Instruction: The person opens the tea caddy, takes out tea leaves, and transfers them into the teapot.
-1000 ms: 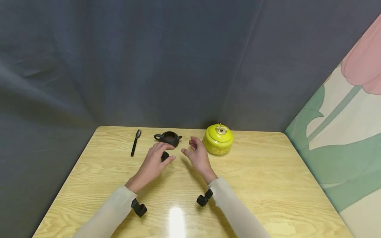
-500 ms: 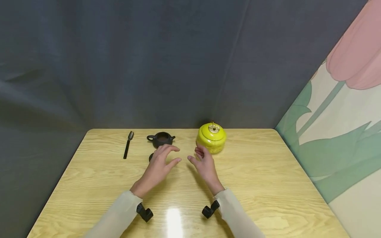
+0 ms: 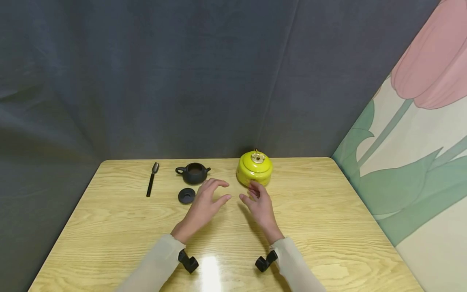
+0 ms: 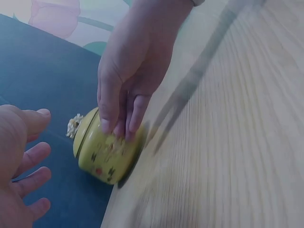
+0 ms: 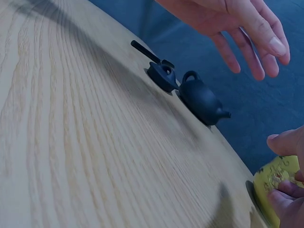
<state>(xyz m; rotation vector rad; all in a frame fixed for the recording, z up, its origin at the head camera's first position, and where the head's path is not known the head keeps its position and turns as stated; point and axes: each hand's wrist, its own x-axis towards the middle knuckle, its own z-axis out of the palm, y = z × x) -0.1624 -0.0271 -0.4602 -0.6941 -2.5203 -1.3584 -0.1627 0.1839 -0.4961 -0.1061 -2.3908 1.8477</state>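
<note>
Both hands hover over the middle of the table with nothing in them. My left hand [image 3: 205, 205], fingers loosely bent and thumb apart, is just right of a round black teapot lid [image 3: 187, 196]. Behind the lid stands a small black teapot [image 3: 195, 173], uncovered, its handle to the left and spout to the right. My right hand [image 3: 260, 205] is close in front of a yellow lidded jar [image 3: 254, 168] with a gold ornament on top; its fingers overlap the jar's lower front in the head view. In the left wrist view the jar [image 4: 111, 152] shows a painted pattern.
A small black-handled spoon [image 3: 152, 179] lies at the back left of the wooden table [image 3: 328, 219]. A dark curtain [image 3: 182, 81] hangs behind the table's far edge. On the right is a wall panel [image 3: 408, 174] with a tulip print.
Both hands have moved right and slightly toward me, away from the teapot. The lid, earlier partly hidden by the left hand, now shows whole. The head view has shifted a little.
</note>
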